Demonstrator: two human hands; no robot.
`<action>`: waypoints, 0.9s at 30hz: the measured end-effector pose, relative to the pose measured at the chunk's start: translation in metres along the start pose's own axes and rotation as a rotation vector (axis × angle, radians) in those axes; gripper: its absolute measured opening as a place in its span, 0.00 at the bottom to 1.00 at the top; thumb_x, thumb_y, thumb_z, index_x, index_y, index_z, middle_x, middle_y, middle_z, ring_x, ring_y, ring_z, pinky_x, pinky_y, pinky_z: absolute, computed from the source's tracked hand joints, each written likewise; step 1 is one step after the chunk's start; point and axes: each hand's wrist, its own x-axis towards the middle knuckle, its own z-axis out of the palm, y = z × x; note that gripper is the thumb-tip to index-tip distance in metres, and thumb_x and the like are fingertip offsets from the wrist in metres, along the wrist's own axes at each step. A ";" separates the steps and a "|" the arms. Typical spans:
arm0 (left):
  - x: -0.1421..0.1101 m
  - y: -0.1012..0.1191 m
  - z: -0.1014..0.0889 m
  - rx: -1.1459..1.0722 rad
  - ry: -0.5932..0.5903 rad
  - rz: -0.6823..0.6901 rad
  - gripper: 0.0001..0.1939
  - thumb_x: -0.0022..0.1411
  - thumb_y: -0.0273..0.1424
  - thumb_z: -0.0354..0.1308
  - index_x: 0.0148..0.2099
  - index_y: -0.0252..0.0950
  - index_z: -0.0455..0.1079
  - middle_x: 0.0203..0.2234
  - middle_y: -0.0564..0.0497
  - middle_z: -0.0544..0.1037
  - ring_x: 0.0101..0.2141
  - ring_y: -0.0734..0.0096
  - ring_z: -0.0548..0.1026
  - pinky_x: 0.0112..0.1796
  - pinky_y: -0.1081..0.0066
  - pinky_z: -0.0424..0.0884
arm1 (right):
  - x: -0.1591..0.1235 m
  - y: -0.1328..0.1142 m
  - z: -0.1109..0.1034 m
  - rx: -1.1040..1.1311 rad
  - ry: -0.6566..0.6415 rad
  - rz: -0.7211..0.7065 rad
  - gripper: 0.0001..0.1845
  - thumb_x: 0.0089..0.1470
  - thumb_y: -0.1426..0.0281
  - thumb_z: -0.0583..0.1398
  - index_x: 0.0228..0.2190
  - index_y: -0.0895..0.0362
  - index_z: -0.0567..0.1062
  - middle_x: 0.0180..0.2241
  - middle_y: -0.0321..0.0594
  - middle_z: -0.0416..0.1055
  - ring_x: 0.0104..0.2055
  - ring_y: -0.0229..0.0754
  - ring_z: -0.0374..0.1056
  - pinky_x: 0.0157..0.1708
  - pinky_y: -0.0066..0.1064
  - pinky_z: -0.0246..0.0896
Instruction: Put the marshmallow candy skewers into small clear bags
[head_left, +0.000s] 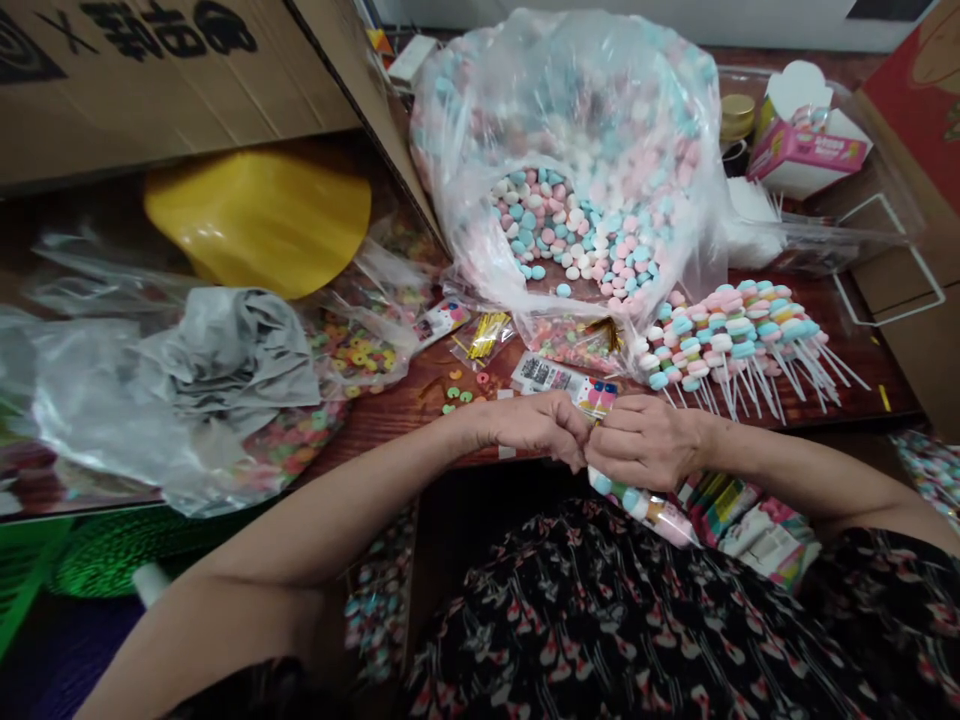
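Packet of clear plastic with pastel candies [632,498], head view, clenched at its upper end by the nearer right hand [646,440]; long axis slants down-right, off the dark-red wooden worktop's [379,420] near edge; left hand [541,425] curled alongside, grip unconfirmed.

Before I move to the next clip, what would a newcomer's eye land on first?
Probably the big clear bag at the far middle, with pink, blue and white candies showing at its opening. Next, the candy skewers heaped to its right, stems toward the near edge, and the bright yellow object at left, by the cardboard box.
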 end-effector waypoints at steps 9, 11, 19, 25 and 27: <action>-0.014 0.029 -0.020 0.304 0.087 -0.044 0.08 0.51 0.32 0.63 0.28 0.30 0.76 0.18 0.55 0.73 0.21 0.78 0.66 0.25 0.78 0.62 | 0.010 0.002 -0.001 -0.184 -0.012 0.052 0.05 0.59 0.74 0.56 0.31 0.56 0.71 0.26 0.34 0.64 0.30 0.38 0.59 0.32 0.36 0.47; -0.023 0.046 -0.014 0.606 0.277 0.049 0.07 0.55 0.30 0.61 0.30 0.31 0.76 0.20 0.54 0.73 0.23 0.77 0.67 0.27 0.77 0.63 | 0.012 0.009 -0.002 -0.234 -0.013 0.115 0.08 0.60 0.73 0.55 0.29 0.57 0.70 0.24 0.34 0.63 0.29 0.38 0.56 0.31 0.35 0.46; -0.006 0.017 0.030 1.276 0.654 0.396 0.10 0.63 0.29 0.53 0.40 0.37 0.76 0.30 0.48 0.73 0.31 0.70 0.69 0.31 0.72 0.66 | 0.020 0.045 -0.003 -0.006 0.289 0.652 0.10 0.58 0.76 0.50 0.29 0.57 0.69 0.25 0.37 0.65 0.29 0.38 0.58 0.31 0.31 0.54; 0.024 -0.026 -0.017 0.648 0.970 0.454 0.11 0.60 0.37 0.59 0.37 0.35 0.78 0.49 0.44 0.74 0.51 0.59 0.70 0.52 0.60 0.67 | 0.021 0.036 0.021 0.459 0.393 0.848 0.08 0.57 0.75 0.53 0.27 0.57 0.69 0.24 0.33 0.67 0.28 0.35 0.62 0.31 0.27 0.56; 0.023 -0.027 -0.021 0.466 1.101 0.415 0.14 0.58 0.41 0.61 0.38 0.37 0.79 0.54 0.44 0.72 0.57 0.56 0.66 0.56 0.55 0.62 | 0.020 0.037 0.027 0.464 0.389 0.871 0.09 0.58 0.74 0.53 0.27 0.57 0.68 0.24 0.33 0.67 0.27 0.34 0.62 0.31 0.27 0.55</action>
